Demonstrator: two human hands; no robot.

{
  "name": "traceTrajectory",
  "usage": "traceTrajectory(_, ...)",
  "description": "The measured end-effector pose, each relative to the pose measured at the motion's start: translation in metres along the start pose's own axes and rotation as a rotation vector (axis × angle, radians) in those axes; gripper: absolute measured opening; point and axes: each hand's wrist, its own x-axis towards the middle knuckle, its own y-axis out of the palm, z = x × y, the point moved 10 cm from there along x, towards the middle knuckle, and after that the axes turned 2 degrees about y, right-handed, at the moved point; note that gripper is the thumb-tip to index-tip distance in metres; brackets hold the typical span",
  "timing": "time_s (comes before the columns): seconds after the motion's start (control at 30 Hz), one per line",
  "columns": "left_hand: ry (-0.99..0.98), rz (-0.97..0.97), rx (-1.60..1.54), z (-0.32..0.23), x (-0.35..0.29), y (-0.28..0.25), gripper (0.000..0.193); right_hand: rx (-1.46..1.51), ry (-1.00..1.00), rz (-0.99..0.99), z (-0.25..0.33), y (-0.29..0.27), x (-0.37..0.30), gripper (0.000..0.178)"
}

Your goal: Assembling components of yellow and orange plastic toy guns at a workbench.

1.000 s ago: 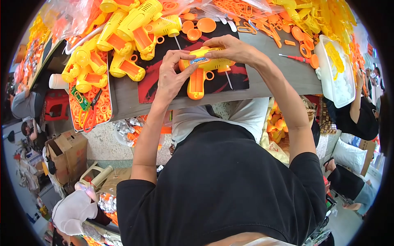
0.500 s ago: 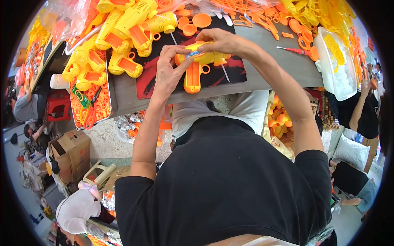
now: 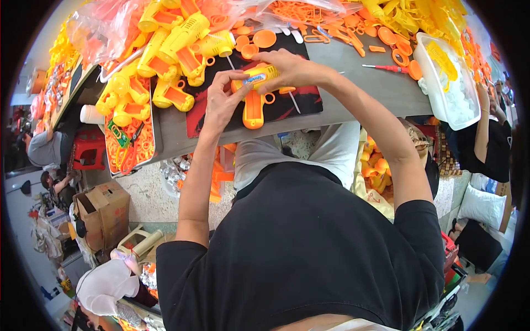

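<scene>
My left hand [image 3: 222,102] pinches the back end of a yellow toy gun [image 3: 253,110], thumb and forefinger at a small blue label [image 3: 253,79] on its side. Over the barrel lies my right hand [image 3: 287,69], its fingers bent around the top and its thumb near the label. The gun is on its side, its hollow grip toward me and a ring-shaped trigger guard beside it. Beneath it is a black and red mat [image 3: 310,98]. My right palm covers part of the barrel.
More yellow toy gun bodies [image 3: 176,94] are heaped at the left, above a tray of small orange parts [image 3: 114,151]. Round orange pieces [image 3: 265,38] lie behind the mat. A red screwdriver [image 3: 386,68] and a white plastic tub [image 3: 462,107] are at the right.
The toy gun and both hands have shifted a little left. My right hand has come lower and covers more of the barrel. The whole view has shifted slightly.
</scene>
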Motion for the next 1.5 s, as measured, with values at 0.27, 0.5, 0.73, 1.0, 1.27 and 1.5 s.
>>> traceTrajectory(0.27,-0.037,0.060,-0.614,-0.001,-0.018,0.017,0.066,0.637,-0.052,-0.237,0.026,-0.005,-0.030,0.066)
traceTrajectory(0.5,-0.018,0.136,-0.054,-0.028,0.001,0.011,0.070,-0.369,0.375,-0.547,-0.107,-0.096,-0.061,0.028)
traceTrajectory(0.73,0.294,0.263,0.808,-0.042,0.005,0.031,0.067,-0.912,0.101,-0.508,-0.112,-0.083,-0.033,0.019)
traceTrajectory(1.0,0.179,0.365,0.661,-0.035,0.024,0.039,0.050,0.076,0.219,-0.784,-0.139,-0.135,-0.038,0.014)
traceTrajectory(1.27,0.140,0.422,0.302,-0.016,0.023,0.032,0.040,-0.448,0.112,-0.903,-0.101,-0.135,-0.042,0.015)
traceTrajectory(1.5,-0.075,0.445,0.186,0.003,0.022,0.019,0.038,0.219,-0.008,-0.279,0.010,-0.035,-0.013,0.016)
